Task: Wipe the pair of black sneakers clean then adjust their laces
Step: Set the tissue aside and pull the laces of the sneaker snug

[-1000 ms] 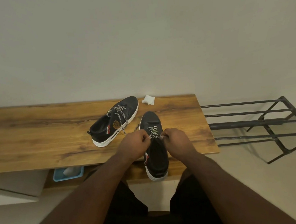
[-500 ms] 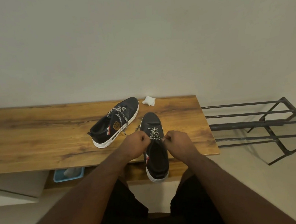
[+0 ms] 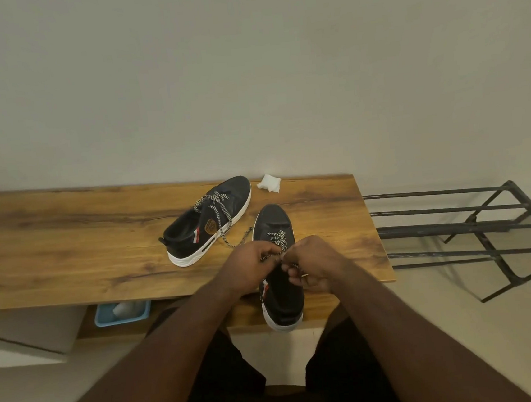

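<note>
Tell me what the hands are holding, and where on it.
Both the left hand and right hand pinch the near sneaker's laces above its tongue.

Black sneakers (image 3: 214, 218), white soles, speckled black-white laces (image 3: 277, 237).

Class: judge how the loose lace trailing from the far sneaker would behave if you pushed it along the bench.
The loose lace lies in a slack curve on the bench, so it is probably floppy and would likely bunch rather than slide. It looks thin, so probably very light.

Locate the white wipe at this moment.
In the head view, the white wipe lies at the wooden bench's far edge by the wall, just right of the far sneaker's toe.
</note>
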